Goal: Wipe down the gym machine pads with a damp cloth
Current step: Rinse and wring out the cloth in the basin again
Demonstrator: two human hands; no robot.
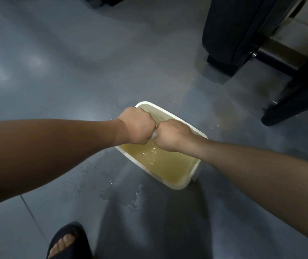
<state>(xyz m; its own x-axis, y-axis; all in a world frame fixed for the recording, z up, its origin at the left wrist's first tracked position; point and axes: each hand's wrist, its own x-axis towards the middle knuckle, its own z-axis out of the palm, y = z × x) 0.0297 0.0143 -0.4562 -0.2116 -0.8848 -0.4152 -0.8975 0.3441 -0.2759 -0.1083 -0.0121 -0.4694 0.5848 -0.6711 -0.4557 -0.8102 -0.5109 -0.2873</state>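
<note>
A white rectangular tub (198, 171) of yellowish water stands on the grey floor. Above it my left hand (136, 126) and my right hand (172, 135) are clenched fist to fist around a white cloth (154, 135). Only a small wet bit of the cloth shows between the knuckles. Water ripples and drips into the tub below the fists. A black padded gym machine pad (231, 28) rises at the upper right, well away from both hands.
The machine's black frame and steel bar (284, 58) stand at the right, one foot (287, 107) reaching towards the tub. Water splashes (130, 197) lie on the floor around the tub. My foot in a dark sandal (67, 242) is at the bottom.
</note>
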